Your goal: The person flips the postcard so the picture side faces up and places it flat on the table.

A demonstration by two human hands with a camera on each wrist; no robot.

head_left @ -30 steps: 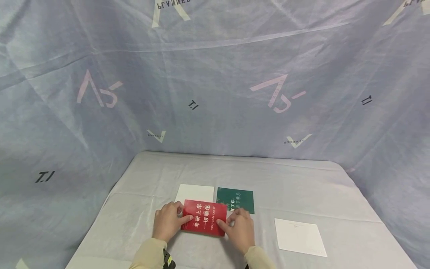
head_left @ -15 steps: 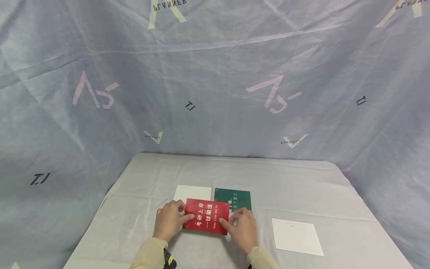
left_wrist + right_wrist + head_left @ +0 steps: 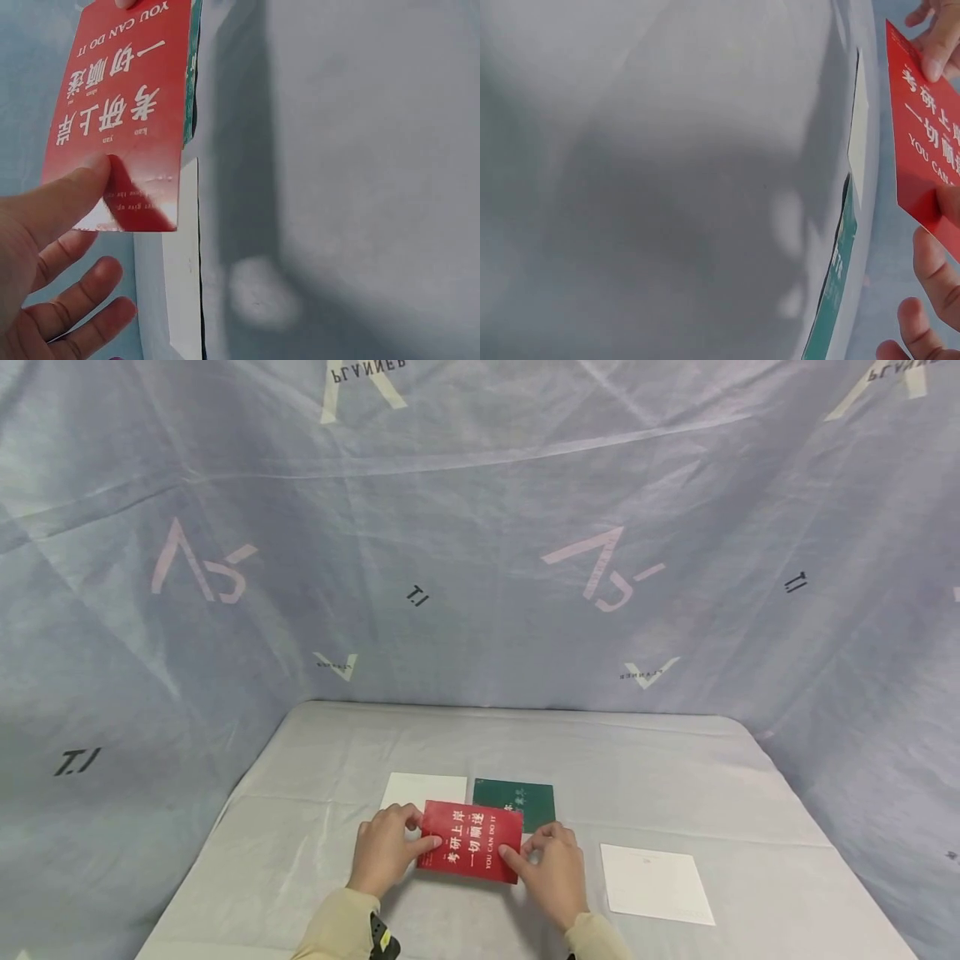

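Observation:
A red card [image 3: 469, 842] with white lettering is held up between both hands, tilted above the cloth. My left hand [image 3: 384, 852] pinches its left edge, the thumb on the printed face; the left wrist view shows that thumb pressing the red card [image 3: 124, 112] while the other fingers spread below. At the opposite edge my right hand [image 3: 553, 870] pinches with thumb on the front and fingers behind. Behind the red card lie a white card [image 3: 427, 787] and a dark green card [image 3: 517, 799] with pale lettering, each partly covered from the head view.
Another white card [image 3: 657, 883] lies flat to the right of the right hand. Pale grey cloth [image 3: 600, 760] covers the table. A printed bluish-grey curtain [image 3: 480, 543] rises behind the table and along both sides.
Both hands and the red card have shifted slightly right across the table. The card now covers more of the green card's lettering. The head view has turned a little, sliding the background left.

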